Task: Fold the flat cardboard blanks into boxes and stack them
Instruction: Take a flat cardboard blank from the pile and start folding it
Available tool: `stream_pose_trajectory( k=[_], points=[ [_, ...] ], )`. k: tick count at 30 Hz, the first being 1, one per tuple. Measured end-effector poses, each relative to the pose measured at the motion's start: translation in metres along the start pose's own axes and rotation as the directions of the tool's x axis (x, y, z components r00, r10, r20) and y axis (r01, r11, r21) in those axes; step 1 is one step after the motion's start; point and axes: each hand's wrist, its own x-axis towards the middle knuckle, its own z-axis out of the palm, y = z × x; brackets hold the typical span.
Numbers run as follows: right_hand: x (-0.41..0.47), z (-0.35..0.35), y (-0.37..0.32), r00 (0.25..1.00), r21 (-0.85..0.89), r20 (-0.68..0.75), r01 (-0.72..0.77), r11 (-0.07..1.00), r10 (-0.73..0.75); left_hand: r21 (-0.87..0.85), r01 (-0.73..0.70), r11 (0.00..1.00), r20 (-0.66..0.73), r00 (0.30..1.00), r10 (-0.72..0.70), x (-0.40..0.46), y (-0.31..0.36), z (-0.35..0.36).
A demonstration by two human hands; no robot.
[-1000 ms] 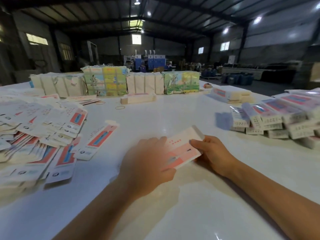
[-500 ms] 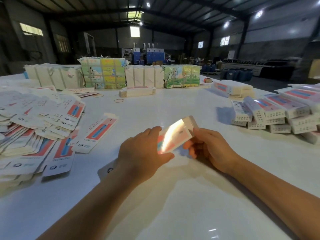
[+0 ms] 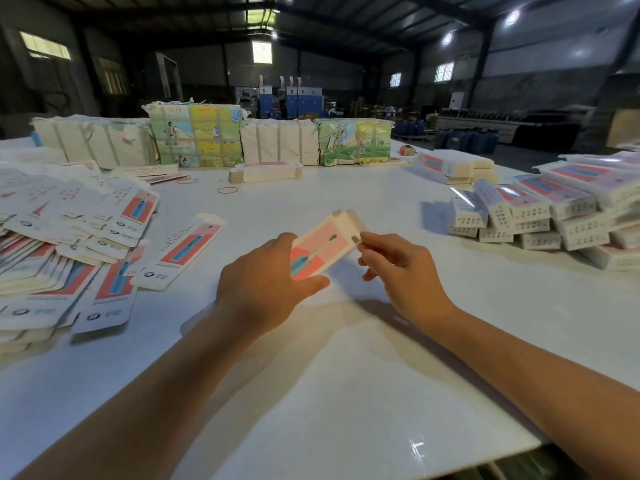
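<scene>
**One box mid-fold, end flap next**

Held just above the tabletop (image 3: 346,393), centre of view: a pink-and-blue printed carton (image 3: 320,251), already opened out of the flat, far end tilted up and away, pale end flaps standing open. Gripped at the near end by the left hand (image 3: 263,285), thumb curled under the lower edge, fingers wrapped over the top. Pinched at the far right corner by the right hand (image 3: 398,268), thumb and forefinger closed on a small side tab, remaining fingers loosely curled below.

Step in hand, by the look of it: closing the far end. Next move likely to call for tucking the small side tab inward, then folding the larger flap over and pushing its tongue into the slot, with the left-hand grip firm enough to keep the body square but not so hard as to crush it.

To the left, a sprawling heap of flat blanks (image 3: 69,244), one loose blank (image 3: 183,251) lying apart, nearest the hands. To the right, the stack of finished boxes (image 3: 540,216), well apart from the hands, so a reach across needed for stacking. Farther back, wrapped bundles (image 3: 194,136) along the far edge, a short pile of flats (image 3: 265,172) and two rubber bands (image 3: 227,190).
</scene>
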Motion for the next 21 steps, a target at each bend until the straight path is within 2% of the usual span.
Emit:
stream_pose_trajectory(
  k=[7,16,21],
  points=[
    [-0.002,0.004,-0.001,0.999,-0.081,-0.022,0.024,0.996,-0.025,0.000,0.010,1.000,-0.016,1.000,-0.010,-0.001,0.004,0.002],
    [0.000,0.002,-0.002,0.998,-0.004,0.008,-0.058,0.998,0.058,0.038,-0.039,0.999,0.028,0.999,0.038,-0.002,0.008,0.007],
    [-0.001,0.006,0.000,0.998,-0.159,0.043,-0.035,0.987,0.042,0.124,-0.083,0.989,0.034,0.996,0.080,-0.005,0.013,0.012]
  ],
)
